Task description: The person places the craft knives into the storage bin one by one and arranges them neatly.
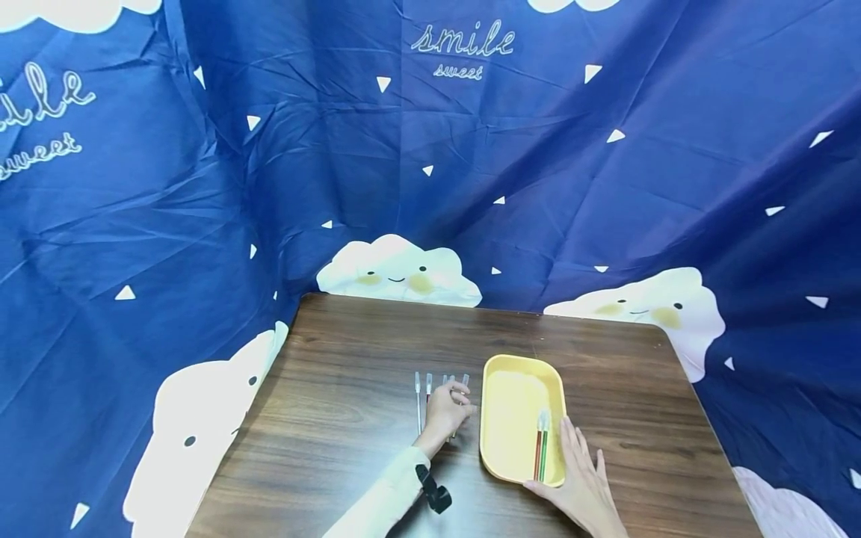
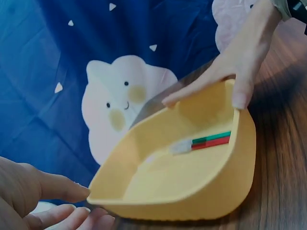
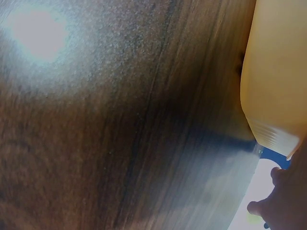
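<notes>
A yellow tray (image 1: 514, 366) lies on the table, with a red stick (image 1: 537, 456) and a green stick (image 1: 544, 457), both thin with clear caps, along its right side. My right hand (image 1: 584, 478) rests at the tray's near right corner, fingers spread and fairly straight against the rim. Left of the tray, my left hand (image 1: 447, 409) is over a row of similar capped sticks (image 1: 418, 400) and partly hides them. In the left wrist view, the left hand (image 2: 43, 196) has its fingers loosely bent beside the tray's edge, with nothing visible between them.
The dark wooden table (image 1: 336, 344) extends around the tray on every side. Behind it hangs a blue cloth (image 1: 471, 164) with clouds and white triangles. A black strap (image 1: 433, 489) is on the left wrist.
</notes>
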Action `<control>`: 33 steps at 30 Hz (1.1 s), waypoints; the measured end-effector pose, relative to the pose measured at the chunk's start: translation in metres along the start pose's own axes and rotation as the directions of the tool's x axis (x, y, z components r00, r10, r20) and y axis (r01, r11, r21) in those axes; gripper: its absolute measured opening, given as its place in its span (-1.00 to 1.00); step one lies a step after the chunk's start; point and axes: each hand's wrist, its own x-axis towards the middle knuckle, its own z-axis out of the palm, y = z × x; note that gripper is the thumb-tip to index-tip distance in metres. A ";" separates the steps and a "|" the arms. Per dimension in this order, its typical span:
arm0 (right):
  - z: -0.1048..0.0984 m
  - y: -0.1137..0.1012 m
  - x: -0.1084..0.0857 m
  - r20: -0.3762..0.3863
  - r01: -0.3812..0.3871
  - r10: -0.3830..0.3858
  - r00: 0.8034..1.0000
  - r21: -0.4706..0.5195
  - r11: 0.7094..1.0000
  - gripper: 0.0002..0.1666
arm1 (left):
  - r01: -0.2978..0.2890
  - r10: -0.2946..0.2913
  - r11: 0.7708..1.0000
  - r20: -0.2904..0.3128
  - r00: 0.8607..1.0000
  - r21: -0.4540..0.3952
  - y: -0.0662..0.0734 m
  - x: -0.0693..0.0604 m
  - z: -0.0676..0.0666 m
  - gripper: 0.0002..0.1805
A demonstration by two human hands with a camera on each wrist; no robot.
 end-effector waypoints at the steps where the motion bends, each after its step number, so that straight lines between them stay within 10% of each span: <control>1: 0.000 0.000 0.000 0.002 -0.001 0.001 1.000 0.002 1.000 0.60 | 0.008 -0.008 1.000 -0.002 1.000 -0.002 -0.002 0.001 -0.002 -0.69; 9: 0.000 0.000 0.000 0.008 -0.004 0.004 1.000 0.008 1.000 0.60 | 0.041 -0.030 0.993 -0.100 0.995 0.109 -0.027 0.009 -0.019 -0.72; 33: -0.001 -0.002 0.000 0.011 -0.019 0.019 1.000 -0.036 0.999 0.62 | 0.176 -0.150 0.980 -0.233 0.961 0.095 -0.077 0.016 -0.049 -0.74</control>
